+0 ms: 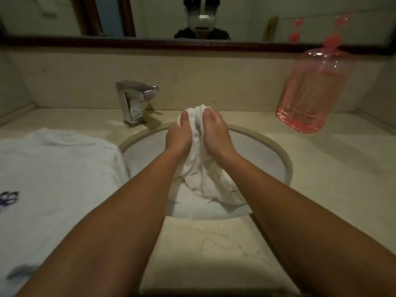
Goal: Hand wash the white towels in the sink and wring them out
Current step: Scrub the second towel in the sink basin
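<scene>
While both hands, left hand (179, 133) and right hand (215, 133), have fingers curled gripping the wet white towel (199, 168) above the sink (285, 161), hard wringing could splash the desk (214, 249) or nearby folded towel (55, 168).
</scene>
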Tool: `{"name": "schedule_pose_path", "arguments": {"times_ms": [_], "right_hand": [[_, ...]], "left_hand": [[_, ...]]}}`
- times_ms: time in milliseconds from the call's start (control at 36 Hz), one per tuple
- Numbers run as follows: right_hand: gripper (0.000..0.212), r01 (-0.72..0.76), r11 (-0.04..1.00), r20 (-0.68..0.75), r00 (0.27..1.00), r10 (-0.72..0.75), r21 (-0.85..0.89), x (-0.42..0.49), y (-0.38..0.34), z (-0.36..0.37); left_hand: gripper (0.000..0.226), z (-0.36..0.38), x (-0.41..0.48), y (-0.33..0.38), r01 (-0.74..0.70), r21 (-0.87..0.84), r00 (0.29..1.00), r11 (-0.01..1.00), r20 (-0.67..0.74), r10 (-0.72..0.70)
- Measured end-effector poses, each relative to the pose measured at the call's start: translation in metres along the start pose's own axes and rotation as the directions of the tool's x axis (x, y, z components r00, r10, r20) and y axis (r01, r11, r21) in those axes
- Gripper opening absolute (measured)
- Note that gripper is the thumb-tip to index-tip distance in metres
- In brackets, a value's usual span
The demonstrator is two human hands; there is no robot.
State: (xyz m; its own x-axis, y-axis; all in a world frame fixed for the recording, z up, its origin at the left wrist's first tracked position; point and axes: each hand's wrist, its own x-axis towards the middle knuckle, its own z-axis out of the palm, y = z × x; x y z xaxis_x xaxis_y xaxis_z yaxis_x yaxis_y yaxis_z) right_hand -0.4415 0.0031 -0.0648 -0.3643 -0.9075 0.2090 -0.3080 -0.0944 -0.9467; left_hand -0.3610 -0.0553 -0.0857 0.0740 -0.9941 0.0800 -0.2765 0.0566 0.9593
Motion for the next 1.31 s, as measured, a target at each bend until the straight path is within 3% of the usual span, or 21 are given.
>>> {"name": "schedule_pose_path", "arguments": {"times_ms": [83,194,333,528,611,694,778,861,917,972,1056,1139,1194,1222,1278,1306], "right_hand": [[0.041,-0.004,1.000,0.000,1.000,0.004,-0.007,-0.003,0.001,0.006],[0.045,-0.167,0.980,-0.038,0.984,0.172,0.108,0.007,-0.004,-0.005],[0.043,-0.108,0.981,0.040,0.994,0.103,0.163,-0.007,-0.004,-0.005],[0.041,-0.150,0.975,-0.051,0.986,0.160,0.166,0.027,0.000,-0.008],[0.043,-0.178,0.974,0.032,0.984,0.175,0.140,0.016,0.001,-0.009],[0.041,-0.083,0.988,0.074,0.994,0.074,0.127,0.006,0.004,-0.010],[0.038,-0.027,0.996,-0.002,1.000,0.027,0.082,0.022,0.003,-0.018],[0.037,-0.149,0.989,-0.024,0.988,0.150,0.019,0.043,0.012,-0.031],[0.043,-0.256,0.958,-0.136,0.961,0.240,-0.125,0.050,0.019,-0.040],[0.048,-0.237,0.952,-0.242,0.952,0.188,-0.193,0.043,0.019,-0.046],[0.051,-0.031,0.999,-0.043,0.999,0.029,-0.045,0.026,0.014,-0.043],[0.054,0.029,0.999,0.085,0.996,-0.026,-0.033,0.020,0.018,-0.038],[0.046,0.045,0.999,0.067,0.997,-0.046,0.009,0.023,0.023,-0.042],[0.038,0.042,0.998,0.066,0.997,-0.046,0.056,0.026,0.024,-0.046],[0.023,0.030,0.989,0.086,0.995,-0.043,0.148,0.029,0.024,-0.055],[0.021,0.013,0.981,0.094,0.995,-0.032,0.196,0.030,0.022,-0.057]], "left_hand": [[0.073,0.001,-0.016,0.012,-0.003,-0.119,1.000,0.993,0.014,0.005],[0.061,0.011,-0.027,0.024,-0.127,-0.172,0.990,0.977,0.034,0.135],[0.058,0.003,-0.015,0.022,-0.079,-0.194,0.996,0.978,-0.059,0.069],[0.057,0.009,-0.024,0.028,-0.156,-0.199,0.978,0.968,0.106,0.180],[0.056,0.006,-0.013,0.024,-0.157,-0.140,0.987,0.978,-0.005,0.158],[0.056,0.001,-0.005,0.023,-0.077,-0.158,0.996,0.984,-0.064,0.068],[0.061,0.002,-0.015,0.026,-0.067,-0.227,0.993,0.972,0.077,0.086],[0.056,0.015,-0.024,0.027,-0.128,-0.213,0.967,0.969,0.191,0.170],[0.063,0.019,-0.017,0.026,-0.067,-0.229,0.982,0.971,0.156,0.105],[0.084,0.015,-0.007,0.024,0.107,-0.298,0.977,0.948,0.210,-0.044],[0.115,0.009,-0.002,0.018,0.259,-0.413,0.902,0.873,0.427,-0.065],[0.109,0.006,-0.009,0.024,0.279,-0.487,0.850,0.828,0.526,0.022],[0.097,0.002,-0.010,0.029,0.218,-0.467,0.851,0.857,0.521,0.067],[0.090,-0.003,-0.010,0.033,0.104,-0.402,0.883,0.910,0.459,0.102],[0.077,-0.012,-0.004,0.039,-0.214,-0.124,0.954,0.969,0.188,0.235],[0.071,-0.016,0.000,0.039,-0.335,0.011,0.942,0.942,0.030,0.334]]}}
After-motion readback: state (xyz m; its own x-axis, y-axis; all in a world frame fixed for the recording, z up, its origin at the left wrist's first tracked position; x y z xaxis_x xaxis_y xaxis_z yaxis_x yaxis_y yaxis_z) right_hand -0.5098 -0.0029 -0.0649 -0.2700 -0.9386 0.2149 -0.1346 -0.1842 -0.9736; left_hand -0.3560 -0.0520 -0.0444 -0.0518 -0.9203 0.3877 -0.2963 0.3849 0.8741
